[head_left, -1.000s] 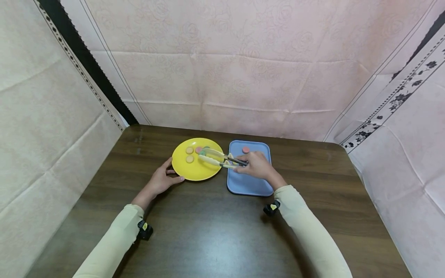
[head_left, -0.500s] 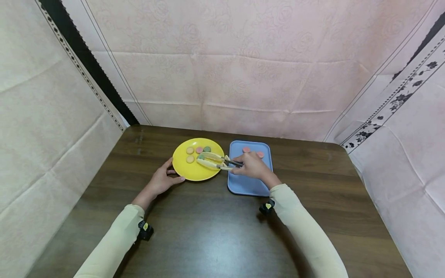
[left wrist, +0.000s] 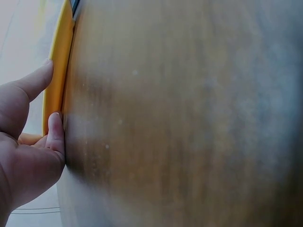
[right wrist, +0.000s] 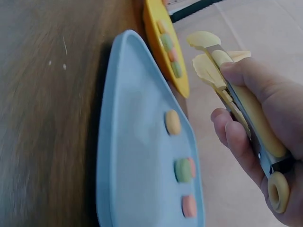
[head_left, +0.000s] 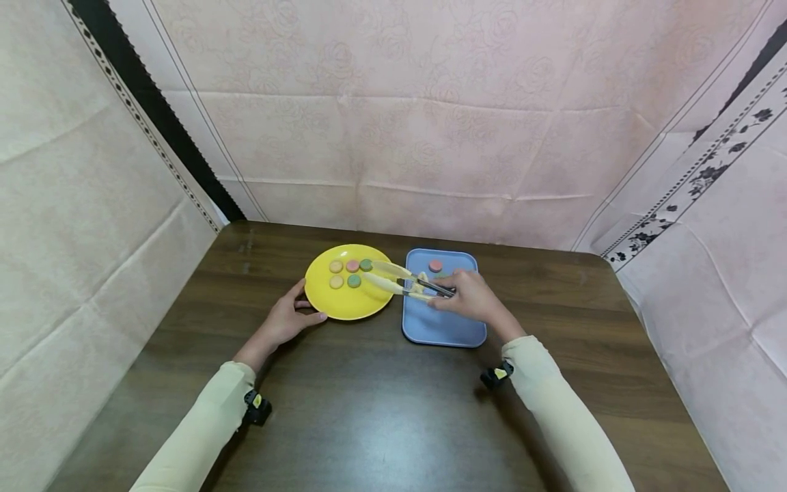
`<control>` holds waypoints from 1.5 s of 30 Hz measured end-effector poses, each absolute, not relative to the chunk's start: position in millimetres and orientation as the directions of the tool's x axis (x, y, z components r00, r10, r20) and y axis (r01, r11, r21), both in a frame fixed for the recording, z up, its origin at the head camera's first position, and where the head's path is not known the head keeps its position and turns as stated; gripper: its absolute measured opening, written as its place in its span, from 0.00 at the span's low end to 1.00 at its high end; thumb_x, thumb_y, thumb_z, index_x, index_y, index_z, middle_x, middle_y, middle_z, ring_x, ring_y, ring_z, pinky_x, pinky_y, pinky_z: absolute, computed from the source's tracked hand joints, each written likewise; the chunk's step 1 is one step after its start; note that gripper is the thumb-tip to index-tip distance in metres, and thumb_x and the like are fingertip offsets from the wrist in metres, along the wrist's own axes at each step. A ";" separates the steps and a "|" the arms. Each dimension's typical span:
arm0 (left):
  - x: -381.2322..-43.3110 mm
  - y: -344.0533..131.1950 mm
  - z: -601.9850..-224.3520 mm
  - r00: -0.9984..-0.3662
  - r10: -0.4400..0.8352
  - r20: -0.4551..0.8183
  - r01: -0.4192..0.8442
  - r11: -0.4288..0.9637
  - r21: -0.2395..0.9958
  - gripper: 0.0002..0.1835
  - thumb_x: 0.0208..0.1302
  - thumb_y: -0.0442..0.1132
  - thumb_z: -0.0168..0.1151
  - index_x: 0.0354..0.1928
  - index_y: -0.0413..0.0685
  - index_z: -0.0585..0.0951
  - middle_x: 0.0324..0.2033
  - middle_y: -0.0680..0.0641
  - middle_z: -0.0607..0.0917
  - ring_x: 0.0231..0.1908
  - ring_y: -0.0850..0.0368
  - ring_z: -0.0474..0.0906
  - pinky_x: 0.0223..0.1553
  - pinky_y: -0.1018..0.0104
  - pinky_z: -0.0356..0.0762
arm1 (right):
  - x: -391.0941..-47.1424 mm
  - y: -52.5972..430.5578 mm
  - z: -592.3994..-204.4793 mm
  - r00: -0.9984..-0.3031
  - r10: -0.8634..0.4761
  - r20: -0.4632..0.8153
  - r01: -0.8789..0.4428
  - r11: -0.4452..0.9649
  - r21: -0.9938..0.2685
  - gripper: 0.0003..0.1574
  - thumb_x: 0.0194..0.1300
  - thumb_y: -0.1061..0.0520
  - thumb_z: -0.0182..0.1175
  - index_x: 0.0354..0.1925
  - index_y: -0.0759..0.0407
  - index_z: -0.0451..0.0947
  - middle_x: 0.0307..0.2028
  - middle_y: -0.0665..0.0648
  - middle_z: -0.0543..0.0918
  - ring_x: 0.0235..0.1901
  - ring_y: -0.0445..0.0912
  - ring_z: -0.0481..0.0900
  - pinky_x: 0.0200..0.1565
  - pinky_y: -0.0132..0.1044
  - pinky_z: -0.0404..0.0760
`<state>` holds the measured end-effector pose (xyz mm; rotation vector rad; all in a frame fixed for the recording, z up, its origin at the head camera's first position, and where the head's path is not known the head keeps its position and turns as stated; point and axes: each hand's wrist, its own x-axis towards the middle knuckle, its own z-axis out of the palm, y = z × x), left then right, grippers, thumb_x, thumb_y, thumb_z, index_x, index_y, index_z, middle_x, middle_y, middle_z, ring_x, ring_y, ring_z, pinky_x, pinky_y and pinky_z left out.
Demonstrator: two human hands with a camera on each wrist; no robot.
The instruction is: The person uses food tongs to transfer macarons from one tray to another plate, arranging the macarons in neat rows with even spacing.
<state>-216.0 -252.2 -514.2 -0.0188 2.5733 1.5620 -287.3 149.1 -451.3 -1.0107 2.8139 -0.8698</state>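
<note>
My left hand [head_left: 285, 320] holds the left rim of a round yellow plate [head_left: 347, 305], its thumb and fingers at the edge. On the plate lie two yellow macarons [head_left: 336, 281], a pink macaron [head_left: 352, 266] and two green macarons [head_left: 354, 281]. Tongs with pale tips [head_left: 382, 281] are gripped in my right hand [head_left: 470, 299]; their tips stand apart over the plate's right side with nothing between them. Below that hand is a blue tray [head_left: 439, 331]. The right wrist view shows a yellow macaron [right wrist: 173, 122], a green macaron [right wrist: 182, 170] and two pink macarons [right wrist: 189, 205] in it.
Plate and tray stand side by side near the far edge of a dark wooden table [head_left: 369, 410]. Pale patterned cloth [head_left: 393, 157] hangs behind the table and along both sides.
The tongs have let go of the lower green macaron, which now lies on the plate. My right hand has drawn back to the right with the tongs. My left hand stays at the rim.
</note>
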 end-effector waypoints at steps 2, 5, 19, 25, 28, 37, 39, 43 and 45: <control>-216.3 -252.8 -514.3 -0.991 0.056 -0.121 -0.082 0.463 0.882 0.53 0.64 0.41 0.74 0.82 0.49 0.50 0.73 0.39 0.65 0.62 0.40 0.73 0.47 0.61 0.82 | -282.7 159.7 -447.0 -0.821 -0.554 0.136 -0.532 0.656 -0.535 0.33 0.59 0.46 0.76 0.58 0.60 0.84 0.24 0.52 0.78 0.18 0.41 0.65 0.19 0.33 0.67; -217.0 -253.8 -515.0 -0.991 0.057 -0.124 -0.084 0.465 0.882 0.54 0.64 0.42 0.74 0.82 0.48 0.48 0.73 0.38 0.64 0.63 0.40 0.72 0.48 0.61 0.82 | -276.8 175.0 -440.3 -0.856 -0.504 0.111 -0.474 0.684 -0.554 0.36 0.59 0.44 0.76 0.60 0.61 0.82 0.24 0.56 0.80 0.15 0.40 0.62 0.17 0.33 0.65; -215.9 -253.2 -515.4 -0.989 0.040 -0.145 -0.109 0.469 0.876 0.54 0.63 0.43 0.75 0.82 0.50 0.49 0.73 0.40 0.65 0.62 0.42 0.72 0.48 0.62 0.82 | -267.6 243.7 -432.1 -0.911 -0.403 0.086 -0.390 0.774 -0.498 0.33 0.60 0.44 0.75 0.59 0.60 0.84 0.23 0.52 0.81 0.17 0.43 0.67 0.17 0.35 0.66; -215.5 -253.6 -515.5 -0.989 0.045 -0.140 -0.102 0.473 0.875 0.54 0.64 0.44 0.74 0.82 0.49 0.48 0.73 0.39 0.65 0.62 0.41 0.72 0.50 0.60 0.82 | -272.4 259.3 -441.7 -0.911 -0.403 0.089 -0.397 0.796 -0.457 0.33 0.61 0.44 0.74 0.58 0.63 0.84 0.22 0.50 0.79 0.16 0.42 0.65 0.18 0.34 0.65; -215.7 -253.3 -515.0 -0.989 0.050 -0.138 -0.098 0.471 0.877 0.54 0.64 0.43 0.74 0.82 0.49 0.48 0.73 0.39 0.65 0.62 0.41 0.73 0.49 0.59 0.82 | -274.0 263.2 -448.0 -0.913 -0.400 0.083 -0.392 0.801 -0.452 0.33 0.61 0.44 0.74 0.58 0.63 0.84 0.18 0.48 0.74 0.15 0.41 0.63 0.18 0.34 0.63; -216.0 -252.2 -514.0 -0.989 0.051 -0.142 -0.102 0.468 0.878 0.54 0.64 0.43 0.74 0.82 0.49 0.48 0.72 0.38 0.66 0.61 0.41 0.73 0.48 0.60 0.82 | -272.2 265.3 -462.7 -0.923 -0.382 0.049 -0.358 0.805 -0.474 0.33 0.61 0.45 0.74 0.58 0.64 0.84 0.19 0.50 0.73 0.15 0.41 0.62 0.17 0.33 0.63; -215.8 -251.9 -513.5 -0.989 0.050 -0.141 -0.102 0.468 0.878 0.54 0.64 0.43 0.74 0.82 0.49 0.48 0.72 0.38 0.66 0.61 0.41 0.73 0.48 0.61 0.81 | -272.2 265.4 -464.3 -0.922 -0.386 0.041 -0.358 0.804 -0.475 0.33 0.61 0.45 0.74 0.58 0.64 0.84 0.20 0.50 0.74 0.16 0.41 0.62 0.18 0.33 0.63; -215.7 -251.5 -512.6 -0.989 0.050 -0.140 -0.100 0.471 0.877 0.53 0.65 0.42 0.73 0.82 0.48 0.48 0.72 0.38 0.66 0.61 0.41 0.73 0.47 0.61 0.81 | -272.3 265.4 -465.6 -0.920 -0.390 0.032 -0.356 0.802 -0.479 0.33 0.62 0.46 0.74 0.58 0.64 0.84 0.20 0.50 0.75 0.16 0.42 0.62 0.18 0.34 0.63; -215.5 -251.4 -512.2 -0.989 0.050 -0.140 -0.101 0.471 0.876 0.53 0.65 0.42 0.73 0.82 0.48 0.49 0.72 0.38 0.66 0.61 0.41 0.73 0.48 0.60 0.81 | -272.5 265.6 -465.9 -0.921 -0.389 0.031 -0.354 0.800 -0.484 0.32 0.62 0.46 0.74 0.57 0.65 0.84 0.20 0.50 0.74 0.16 0.42 0.62 0.18 0.34 0.63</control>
